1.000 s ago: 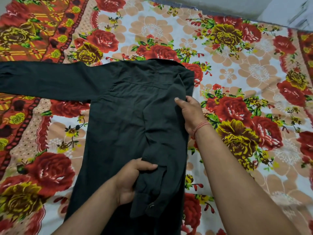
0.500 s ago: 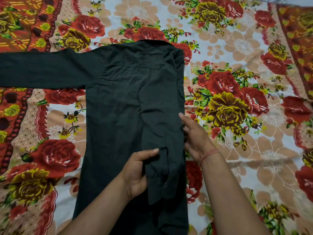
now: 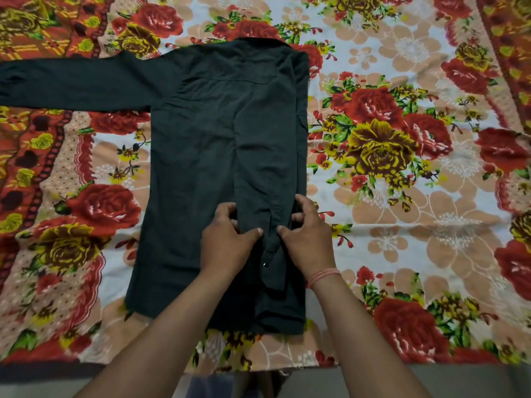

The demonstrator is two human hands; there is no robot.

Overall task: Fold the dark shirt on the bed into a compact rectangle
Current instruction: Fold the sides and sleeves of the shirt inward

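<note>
Nearest me, the hem (image 3: 287, 326) of the dark shirt (image 3: 195, 168) lies flat, close to the near edge of the floral bedsheet (image 3: 402, 239). Just past it, my left hand (image 3: 227, 239) and right hand (image 3: 304, 239) sit side by side on the shirt's right half. Each pinches one edge of the folded-in sleeve (image 3: 264, 168) between curled fingers and thumb, near its cuff (image 3: 274, 271), where a small snap (image 3: 264, 264) shows. A pink thread band (image 3: 323, 275) circles my right wrist. The folded-in sleeve runs straight along the shirt's right side. Farther off, the other sleeve (image 3: 71, 81) stretches flat to the left, and the collar (image 3: 258, 43) lies at the far end.
</note>
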